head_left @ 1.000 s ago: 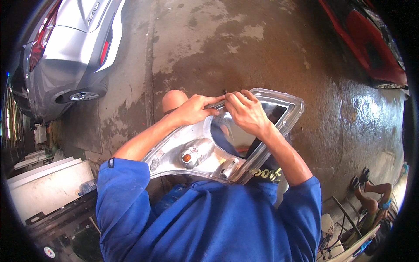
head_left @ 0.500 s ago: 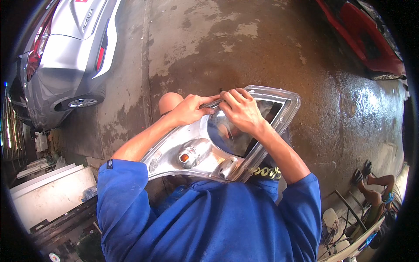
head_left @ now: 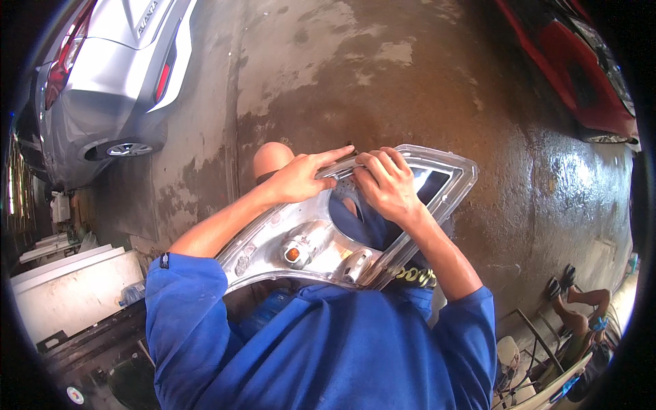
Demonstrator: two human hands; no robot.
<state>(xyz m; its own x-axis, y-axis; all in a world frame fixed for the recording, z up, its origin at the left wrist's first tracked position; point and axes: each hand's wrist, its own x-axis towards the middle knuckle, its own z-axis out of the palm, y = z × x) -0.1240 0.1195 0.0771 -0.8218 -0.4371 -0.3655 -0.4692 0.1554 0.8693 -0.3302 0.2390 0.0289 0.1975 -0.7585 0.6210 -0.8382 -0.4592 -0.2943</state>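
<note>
A silver headlamp housing (head_left: pixel 273 256) with a clear rim lies tilted across my lap. It has a large round opening and an orange bulb (head_left: pixel 292 254) in a smaller reflector. My left hand (head_left: pixel 301 178) is on the far rim, its thumb on the near side and its index finger stretched out along the edge. Close beside it, my right hand (head_left: pixel 388 184) curls its fingers over the same rim, above the round opening. Whether either hand pinches some small part there is hidden. Dark blue cloth shows through the opening.
A silver car (head_left: pixel 116 82) stands at the far left, a red car (head_left: pixel 574 75) at the far right. White panels (head_left: pixel 75 290) lie at the left. At the lower right are someone's legs (head_left: pixel 581 301) beside a metal frame (head_left: pixel 536 335). The concrete floor (head_left: pixel 307 75) is partly wet.
My left index finger has lifted off the rim area and straightened. My right hand has shifted slightly along the edge, and the housing sits a little lower and farther right in view.
</note>
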